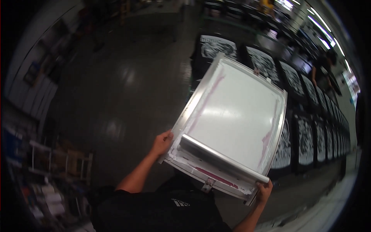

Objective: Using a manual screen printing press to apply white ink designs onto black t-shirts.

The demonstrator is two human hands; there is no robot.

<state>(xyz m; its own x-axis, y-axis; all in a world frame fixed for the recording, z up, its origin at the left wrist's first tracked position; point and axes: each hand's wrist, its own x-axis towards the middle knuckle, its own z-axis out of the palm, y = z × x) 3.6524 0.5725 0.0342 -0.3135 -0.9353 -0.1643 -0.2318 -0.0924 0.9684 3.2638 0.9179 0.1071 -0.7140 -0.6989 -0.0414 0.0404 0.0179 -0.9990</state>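
Observation:
A large screen-printing frame (195, 97) with metal edges is held up in front of my body, tilted to one side. My left hand (162, 143) is closed round its left rail. At the lower right corner my right hand (264, 190) grips the rail, close to the end of a squeegee (224, 157) with a long metal bar. That squeegee lies across the near end of the pale mesh (241, 114). White ink smears and pinkish patches line the mesh's borders. A small metal bracket (208, 185) sits on the near rail.
Rows of black shirts (305, 141) with white prints stretch away on the right, some right beside the frame. Another person (324, 73) stands among them. A ladder-like rack (63, 160) and assorted items are at the left. Dark floor (116, 89) lies left of the frame.

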